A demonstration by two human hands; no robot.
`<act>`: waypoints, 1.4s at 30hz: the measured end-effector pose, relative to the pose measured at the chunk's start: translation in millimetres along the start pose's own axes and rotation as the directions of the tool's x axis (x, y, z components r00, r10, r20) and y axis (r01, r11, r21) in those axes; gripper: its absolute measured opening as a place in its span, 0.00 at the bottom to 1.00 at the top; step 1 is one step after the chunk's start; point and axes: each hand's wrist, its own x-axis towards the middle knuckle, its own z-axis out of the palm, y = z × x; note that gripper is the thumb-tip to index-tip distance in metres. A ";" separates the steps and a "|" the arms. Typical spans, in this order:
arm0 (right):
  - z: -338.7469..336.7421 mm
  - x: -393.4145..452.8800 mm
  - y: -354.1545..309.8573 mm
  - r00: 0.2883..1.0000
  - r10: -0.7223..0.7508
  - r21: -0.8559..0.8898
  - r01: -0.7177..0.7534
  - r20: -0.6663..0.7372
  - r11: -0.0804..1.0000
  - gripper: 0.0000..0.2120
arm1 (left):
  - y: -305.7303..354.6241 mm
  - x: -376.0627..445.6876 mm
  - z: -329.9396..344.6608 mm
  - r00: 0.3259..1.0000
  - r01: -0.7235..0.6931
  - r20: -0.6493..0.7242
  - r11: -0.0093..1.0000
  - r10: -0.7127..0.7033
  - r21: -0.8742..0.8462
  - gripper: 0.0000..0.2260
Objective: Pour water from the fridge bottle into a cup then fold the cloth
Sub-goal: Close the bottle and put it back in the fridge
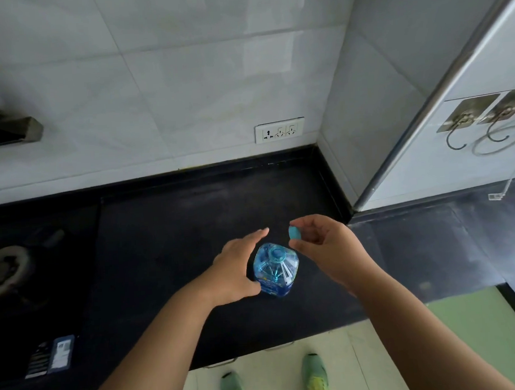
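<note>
While right hand (321, 245) is pinching cap (293, 232), left (236, 270), fingers straight, is steadying bottle (275, 270).
Advising: keep bottle upright mid-counter (192, 228) while parking cap.

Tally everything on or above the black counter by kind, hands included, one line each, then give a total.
Hands: 2, the left hand beside the bottle, the right hand pinching the cap
Blue water bottle: 1, standing open on the counter
Blue cap: 1
Gas stove: 1
Total: 5
</note>
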 end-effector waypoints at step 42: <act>-115.1 -87.0 -247.7 0.861 -0.508 -0.408 0.469 0.016 0.783 0.36 | 133.7 -188.3 -124.8 0.479 -0.363 -0.787 0.904 0.388 0.225 0.43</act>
